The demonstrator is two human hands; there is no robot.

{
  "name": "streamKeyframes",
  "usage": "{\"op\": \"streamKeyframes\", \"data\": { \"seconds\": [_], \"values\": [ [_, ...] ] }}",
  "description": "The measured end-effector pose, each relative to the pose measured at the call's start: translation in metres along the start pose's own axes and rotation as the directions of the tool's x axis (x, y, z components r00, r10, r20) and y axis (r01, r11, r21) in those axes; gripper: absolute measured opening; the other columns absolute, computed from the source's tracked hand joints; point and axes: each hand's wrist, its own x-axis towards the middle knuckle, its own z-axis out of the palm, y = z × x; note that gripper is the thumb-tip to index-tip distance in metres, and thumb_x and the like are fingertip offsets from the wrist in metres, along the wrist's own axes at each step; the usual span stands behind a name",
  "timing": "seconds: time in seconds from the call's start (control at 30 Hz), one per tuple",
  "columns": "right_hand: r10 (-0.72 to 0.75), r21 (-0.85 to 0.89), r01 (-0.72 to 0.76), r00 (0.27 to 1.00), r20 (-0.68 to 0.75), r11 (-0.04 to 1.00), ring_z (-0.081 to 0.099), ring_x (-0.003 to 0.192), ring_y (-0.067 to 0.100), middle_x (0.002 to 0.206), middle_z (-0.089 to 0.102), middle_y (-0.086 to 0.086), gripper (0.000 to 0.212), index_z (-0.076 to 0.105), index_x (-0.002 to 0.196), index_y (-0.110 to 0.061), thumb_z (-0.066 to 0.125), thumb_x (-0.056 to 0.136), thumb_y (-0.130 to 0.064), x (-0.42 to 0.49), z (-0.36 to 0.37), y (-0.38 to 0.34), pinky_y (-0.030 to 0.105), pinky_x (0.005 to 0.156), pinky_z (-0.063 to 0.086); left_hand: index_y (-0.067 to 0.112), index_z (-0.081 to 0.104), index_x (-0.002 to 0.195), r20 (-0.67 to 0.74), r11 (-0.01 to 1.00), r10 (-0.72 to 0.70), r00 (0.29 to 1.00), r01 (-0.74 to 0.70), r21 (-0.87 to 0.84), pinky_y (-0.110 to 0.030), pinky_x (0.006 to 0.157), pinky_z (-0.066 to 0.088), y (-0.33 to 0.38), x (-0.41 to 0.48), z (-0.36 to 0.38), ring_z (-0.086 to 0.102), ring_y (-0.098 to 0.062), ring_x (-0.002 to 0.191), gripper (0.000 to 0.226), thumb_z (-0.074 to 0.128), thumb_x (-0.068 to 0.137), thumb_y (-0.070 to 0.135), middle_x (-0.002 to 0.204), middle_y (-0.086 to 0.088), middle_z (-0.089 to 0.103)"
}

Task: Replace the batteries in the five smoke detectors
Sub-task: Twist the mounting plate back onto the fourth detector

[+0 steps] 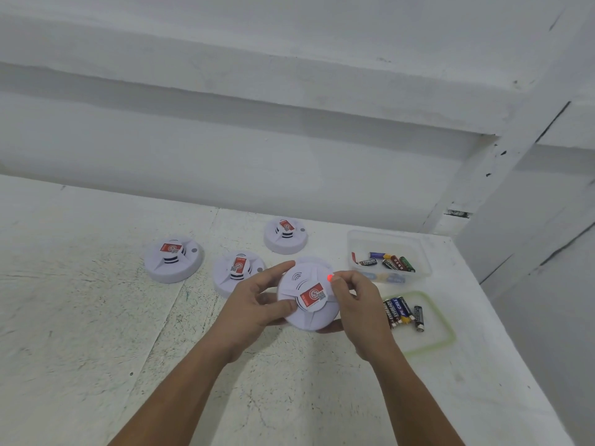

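Observation:
I hold a white smoke detector point(307, 296) with a red label above the table, face up, its red light point(329, 278) lit. My left hand point(257, 304) grips its left side, thumb on the face. My right hand point(354, 304) grips its right edge, a fingertip beside the light. Behind it part of another white detector point(314, 261) shows. Three more detectors lie on the table: one at far left point(174, 259), one in the middle point(236, 272) partly behind my left hand, one at the back point(285, 235).
A clear plastic tub point(418, 252) at the right holds several batteries point(389, 261). In front of it a green-rimmed lid point(446, 326) carries several batteries point(402, 312). The white table point(96, 317) ends at the right edge; a white wall stands behind.

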Motion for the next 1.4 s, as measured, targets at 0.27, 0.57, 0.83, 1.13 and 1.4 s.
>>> {"op": "streamKeyframes", "data": {
  "seconds": [0.27,0.57,0.83,1.13,1.4],
  "values": [
    [-0.013,0.069,0.012,1.0,0.011,0.998,0.066,0.09,0.017,0.102,0.065,-0.001,0.016,0.064,0.104,-0.018,0.052,0.094,-0.015,-0.002,-0.002,-0.002,0.046,0.058,0.06,0.025,0.056,0.128,-0.042,0.997,-0.016,0.999,0.012,-0.08,-0.04,0.075,0.06,0.003,-0.001,0.003,0.069,-0.02,0.099,0.052,0.066,0.085,-0.002,0.118,0.008,0.067],
    [-0.035,0.169,0.024,0.997,0.062,0.985,0.068,0.09,0.014,0.11,0.064,0.003,0.032,0.063,0.118,-0.02,0.052,0.093,-0.003,-0.004,-0.005,-0.005,0.04,0.059,0.059,0.019,0.06,0.124,-0.077,0.992,-0.017,0.997,0.007,-0.128,-0.033,0.069,0.058,0.006,0.001,0.001,0.07,-0.02,0.098,0.045,0.065,0.085,-0.002,0.118,0.002,0.068],
    [-0.09,0.171,0.074,0.992,0.086,0.982,0.069,0.093,0.015,0.114,0.066,0.002,0.036,0.06,0.123,-0.017,0.052,0.092,0.0,-0.004,-0.007,-0.004,0.046,0.065,0.06,0.021,0.062,0.121,-0.117,0.99,-0.014,0.993,-0.003,-0.139,-0.032,0.067,0.057,0.008,0.003,0.003,0.07,-0.018,0.098,0.043,0.066,0.084,-0.001,0.114,0.006,0.069],
    [-0.1,0.169,0.083,0.991,0.093,0.982,0.069,0.093,0.016,0.113,0.067,0.0,0.036,0.061,0.122,-0.017,0.053,0.092,0.0,-0.003,-0.007,-0.004,0.046,0.066,0.06,0.023,0.062,0.121,-0.138,0.993,-0.015,0.99,-0.002,-0.118,-0.032,0.066,0.058,0.01,0.004,0.004,0.07,-0.018,0.096,0.042,0.068,0.084,0.002,0.112,0.006,0.07],
    [-0.102,0.173,0.082,0.989,0.106,0.981,0.069,0.093,0.017,0.111,0.068,0.001,0.036,0.061,0.122,-0.017,0.053,0.091,0.0,-0.003,-0.007,-0.005,0.046,0.066,0.06,0.022,0.062,0.122,-0.136,0.993,-0.017,0.991,0.0,-0.121,-0.032,0.067,0.058,0.011,0.005,0.002,0.07,-0.021,0.095,0.043,0.068,0.084,0.001,0.112,0.003,0.07]
  ]
}}
